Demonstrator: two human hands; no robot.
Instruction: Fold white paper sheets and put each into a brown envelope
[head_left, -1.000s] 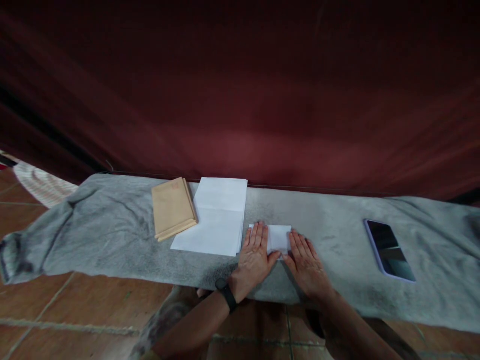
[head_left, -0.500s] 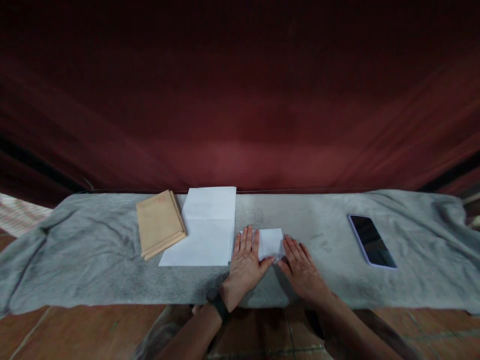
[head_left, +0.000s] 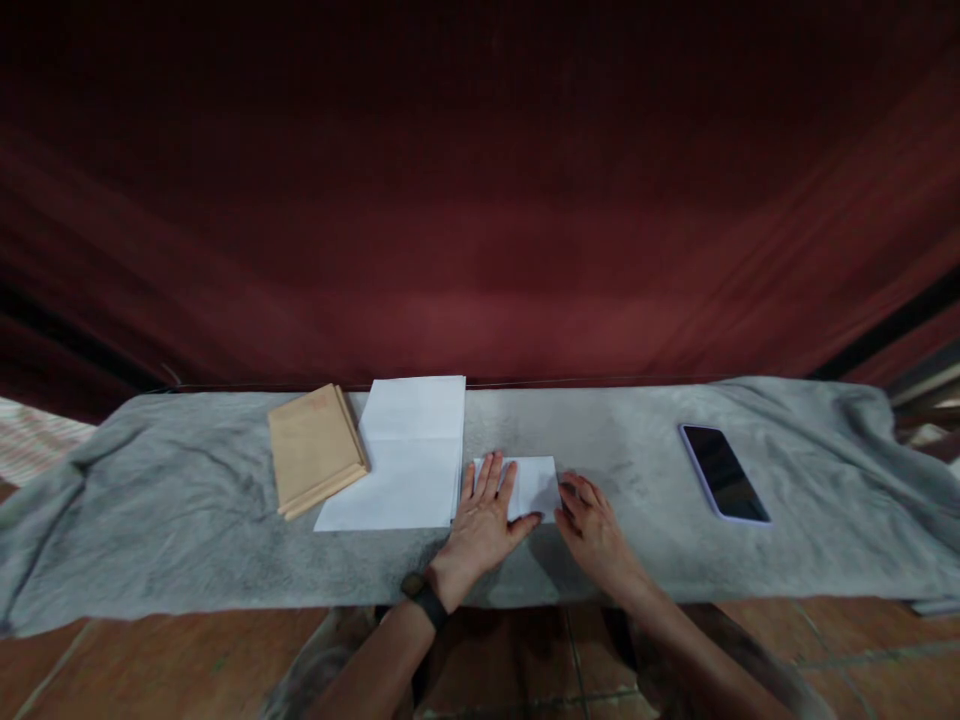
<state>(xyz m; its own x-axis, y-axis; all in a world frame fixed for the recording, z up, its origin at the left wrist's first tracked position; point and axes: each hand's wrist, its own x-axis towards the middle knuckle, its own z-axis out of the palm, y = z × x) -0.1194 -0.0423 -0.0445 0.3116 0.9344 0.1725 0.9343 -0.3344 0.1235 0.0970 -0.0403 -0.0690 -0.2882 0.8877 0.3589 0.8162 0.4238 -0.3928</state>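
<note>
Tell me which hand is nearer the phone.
Right. The right hand is by the right edge of the small white paper, left of the phone; the left hand is spread on that paper, farther left.

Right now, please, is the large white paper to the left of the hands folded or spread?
Spread: its top sheet lies flat on the grey cloth, with a faint crease across the middle.

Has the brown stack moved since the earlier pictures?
No. Judged against the grey cloth, the brown stack lies where it did, still overlapping the white sheets' left side; the camera view shifted.
</note>
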